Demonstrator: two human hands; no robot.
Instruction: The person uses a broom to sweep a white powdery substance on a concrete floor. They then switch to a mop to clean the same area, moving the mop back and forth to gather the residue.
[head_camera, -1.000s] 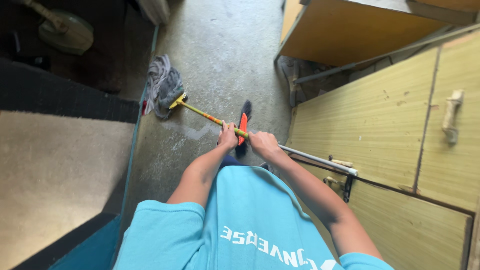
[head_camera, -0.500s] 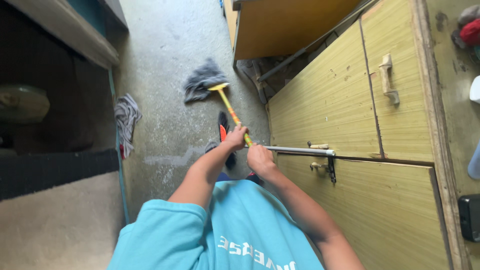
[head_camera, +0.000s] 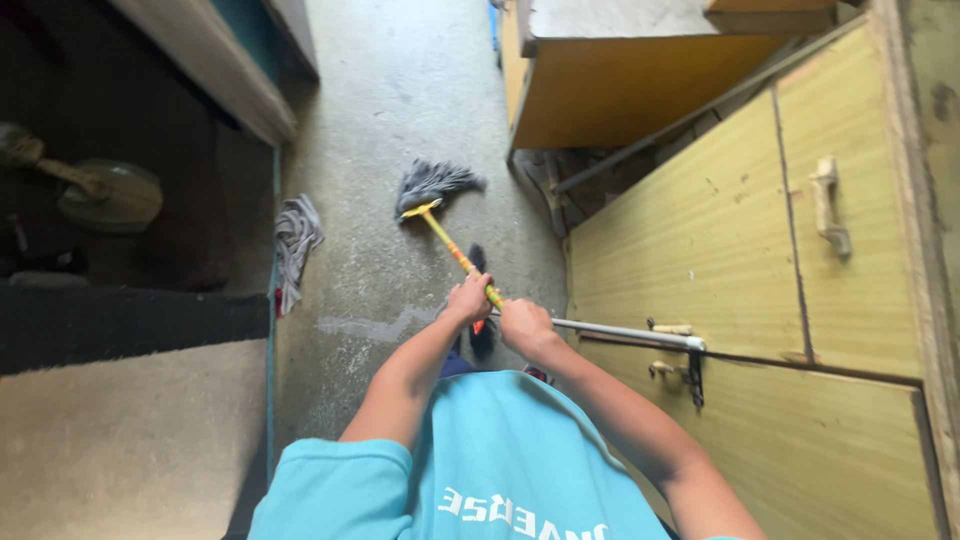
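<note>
A: What is being held, and how are the fingers set?

B: A string mop (head_camera: 437, 195) is being held by its yellow handle (head_camera: 452, 245). The left hand (head_camera: 470, 298) is being kept forward on the shaft with its fingers curled closed around it. The right hand (head_camera: 525, 325) is being kept just behind, also wrapped shut on the shaft where the yellow is giving way to a bare metal tube (head_camera: 620, 332).

A: Where is the mop head being placed?

B: The grey strands are being pressed on the concrete floor (head_camera: 400, 90), ahead of the person, near the lower corner of an orange-yellow cabinet (head_camera: 620, 100). A grey rag (head_camera: 295, 240) is lying well apart to the left, beside a dark step.

A: How is the mop being judged to handle?

B: The shaft is being read as stiff and fairly light, while the strand head looks soft, floppy and heavier if wet; a damp streak is showing on the floor by the hands. Two spaced grips on the shaft are being judged the right hold, since the head itself offers nothing firm. The wooden cupboard doors (head_camera: 740, 250) are standing close on the right.
</note>
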